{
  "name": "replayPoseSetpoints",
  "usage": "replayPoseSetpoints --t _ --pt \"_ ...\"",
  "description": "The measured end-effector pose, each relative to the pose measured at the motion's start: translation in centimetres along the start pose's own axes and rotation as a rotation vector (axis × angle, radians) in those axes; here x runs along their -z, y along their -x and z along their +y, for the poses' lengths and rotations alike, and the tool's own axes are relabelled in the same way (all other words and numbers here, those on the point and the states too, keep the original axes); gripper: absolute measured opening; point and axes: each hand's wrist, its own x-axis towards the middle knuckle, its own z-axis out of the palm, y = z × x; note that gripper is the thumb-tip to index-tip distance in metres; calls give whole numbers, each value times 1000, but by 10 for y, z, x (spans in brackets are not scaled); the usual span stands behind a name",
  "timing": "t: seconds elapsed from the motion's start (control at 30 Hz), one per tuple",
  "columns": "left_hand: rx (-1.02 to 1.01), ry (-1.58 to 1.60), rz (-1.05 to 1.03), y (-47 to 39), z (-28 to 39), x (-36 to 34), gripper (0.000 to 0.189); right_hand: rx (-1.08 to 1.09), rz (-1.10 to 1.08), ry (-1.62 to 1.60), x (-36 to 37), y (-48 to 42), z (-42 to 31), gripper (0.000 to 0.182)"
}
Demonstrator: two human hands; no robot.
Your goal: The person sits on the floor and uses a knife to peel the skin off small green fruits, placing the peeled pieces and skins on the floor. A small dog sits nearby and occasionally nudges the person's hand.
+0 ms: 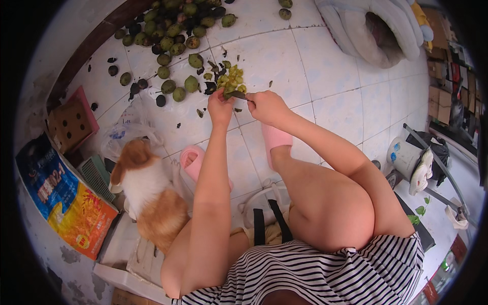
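Observation:
Both of my hands meet in the upper middle, above the tiled floor. My right hand (263, 106) grips the handle of a knife, whose dark blade (237, 94) points left toward my other hand. Between the fingers of my left hand (221, 106) is a small green piece at the blade's tip; its shape is mostly hidden. Just beyond the hands lies a heap of yellow-green cut pieces (231, 78), with dark peel scraps (210, 88) beside it. Green, partly blackened round fruits, perhaps walnuts in their husks (179, 94), lie to the left and in a large pile behind.
A brown and white dog (152, 190) sits close to my left arm, near a clear plastic bag (131, 131) and a colourful printed sack (66, 202). Pink slippers (276, 141) are on my feet. A grey padded pet bed (347, 30) stands at the upper right, a white bucket (403, 155) at the right.

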Motion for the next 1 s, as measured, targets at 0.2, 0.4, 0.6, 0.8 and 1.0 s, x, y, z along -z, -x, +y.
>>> replayPoseSetpoints --t 0.2,0.4,0.6,0.8,1.0 --pt "40 38 62 2 2 -8 39 -2 129 -44 -16 21 -4 20" --pt "52 134 158 -4 -14 -19 35 17 207 -78 -32 25 -3 26" --pt "84 164 122 0 -7 -20 40 -23 229 -174 -36 26 4 28" --pt "45 85 51 2 -7 -12 43 -107 -11 -174 3 8 14 27" --pt "62 113 29 -4 -12 -9 46 -123 -44 -127 1 -2 6 28"
